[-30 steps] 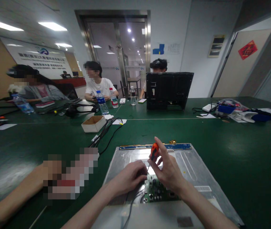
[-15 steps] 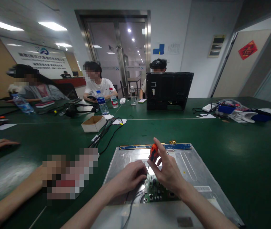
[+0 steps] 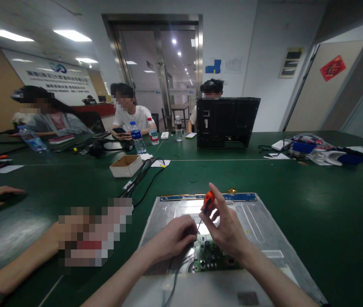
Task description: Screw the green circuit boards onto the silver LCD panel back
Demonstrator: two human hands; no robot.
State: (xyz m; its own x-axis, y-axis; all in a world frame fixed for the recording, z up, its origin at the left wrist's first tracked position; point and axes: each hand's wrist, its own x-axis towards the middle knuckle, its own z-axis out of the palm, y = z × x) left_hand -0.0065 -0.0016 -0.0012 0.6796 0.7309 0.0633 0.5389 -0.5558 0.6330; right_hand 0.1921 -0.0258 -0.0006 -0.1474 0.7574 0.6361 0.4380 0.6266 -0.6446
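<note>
My right hand [image 3: 228,228] grips the orange and black handle of a screwdriver [image 3: 208,202], its index finger raised along the top. The thin shaft slants down to the edge of a green circuit board [image 3: 211,256]. Close by the shaft's tip, my left hand [image 3: 180,234] has its fingers curled together above the board's left corner; what they pinch, if anything, is hidden. Beneath both hands lies a flat silver metal panel [image 3: 156,221] with a blue strip board [image 3: 207,197] along its far edge. A dark cable [image 3: 175,279] runs from near the board toward me.
To the left, another person's forearm [image 3: 24,260] rests on the green table beside a blurred-out object. An open cardboard box [image 3: 125,166], black cables [image 3: 143,175] and bottles [image 3: 137,137] stand farther back. A black monitor casing [image 3: 228,123] and gloves [image 3: 325,155] are across the table.
The screwdriver handle has shifted slightly to the right with my right hand, its shaft still at the board. My left hand stays in place.
</note>
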